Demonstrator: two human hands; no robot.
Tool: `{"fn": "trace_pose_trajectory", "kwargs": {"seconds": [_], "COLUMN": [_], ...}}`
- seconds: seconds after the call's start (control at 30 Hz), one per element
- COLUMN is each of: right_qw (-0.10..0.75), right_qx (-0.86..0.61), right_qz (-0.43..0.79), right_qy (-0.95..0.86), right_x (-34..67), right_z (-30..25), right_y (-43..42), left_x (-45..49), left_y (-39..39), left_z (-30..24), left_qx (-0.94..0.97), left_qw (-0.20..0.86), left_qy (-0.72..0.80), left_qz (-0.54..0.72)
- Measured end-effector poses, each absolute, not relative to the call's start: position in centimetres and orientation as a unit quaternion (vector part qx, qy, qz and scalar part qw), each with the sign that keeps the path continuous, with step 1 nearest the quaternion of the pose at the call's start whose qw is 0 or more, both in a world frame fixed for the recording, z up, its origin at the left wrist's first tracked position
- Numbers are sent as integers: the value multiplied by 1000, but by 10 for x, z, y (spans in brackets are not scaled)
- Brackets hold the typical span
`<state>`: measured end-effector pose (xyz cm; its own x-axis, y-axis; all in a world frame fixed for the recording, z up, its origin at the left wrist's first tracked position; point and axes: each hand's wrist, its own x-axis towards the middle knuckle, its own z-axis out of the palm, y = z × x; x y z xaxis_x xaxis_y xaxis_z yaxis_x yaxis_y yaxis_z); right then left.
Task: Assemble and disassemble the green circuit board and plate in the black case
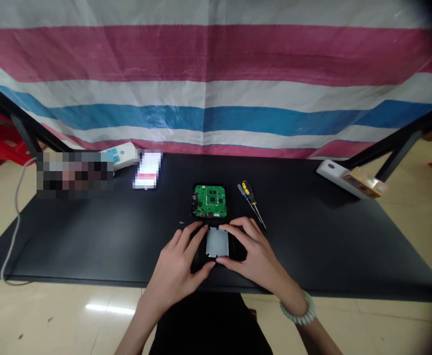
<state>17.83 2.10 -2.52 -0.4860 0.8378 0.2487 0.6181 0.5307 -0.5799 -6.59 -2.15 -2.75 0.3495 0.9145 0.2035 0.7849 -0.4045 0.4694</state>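
A square silver metal plate (217, 242) lies flat near the table's front edge, with a dark piece showing around it, perhaps a black cover. My left hand (181, 259) curves around the left side, fingertips at the plate's upper left corner and thumb by its lower edge. From the right, my right hand (254, 251) grips the same plate, index finger at the top edge and thumb at the bottom. Just beyond the hands sits a green circuit board (212, 199) in a black case. Two screwdrivers, one yellow and black (249, 192), one blue-handled (242, 190), lie right of it.
Small bits (181, 222) lie left of the board. At the back left are a lit phone (148, 170) and a white power strip (125, 155). A long white object (334, 172) with a cardboard piece (367, 182) rests at the right. A striped sheet (204, 93) hangs behind.
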Motion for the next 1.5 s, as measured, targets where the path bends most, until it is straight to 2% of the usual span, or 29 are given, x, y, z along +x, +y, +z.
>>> {"fn": "trace_pose_trajectory", "kwargs": {"seconds": [0.4, 1.13, 1.5], "right_qw": [217, 197, 221], "right_qx": [-445, -432, -434], "right_qz": [210, 197, 223], "right_qy": [-843, -858, -845], "right_x": [176, 174, 175], "right_z": [-23, -25, -22], "right_y": [24, 23, 22], "left_x": [-66, -66, -64], "left_y": [-20, -21, -23], "left_z": [-30, -30, -29], "left_qx": [809, 803, 804], "left_qw": [133, 148, 129], "left_qy": [526, 525, 530], "left_qz": [224, 240, 238]}}
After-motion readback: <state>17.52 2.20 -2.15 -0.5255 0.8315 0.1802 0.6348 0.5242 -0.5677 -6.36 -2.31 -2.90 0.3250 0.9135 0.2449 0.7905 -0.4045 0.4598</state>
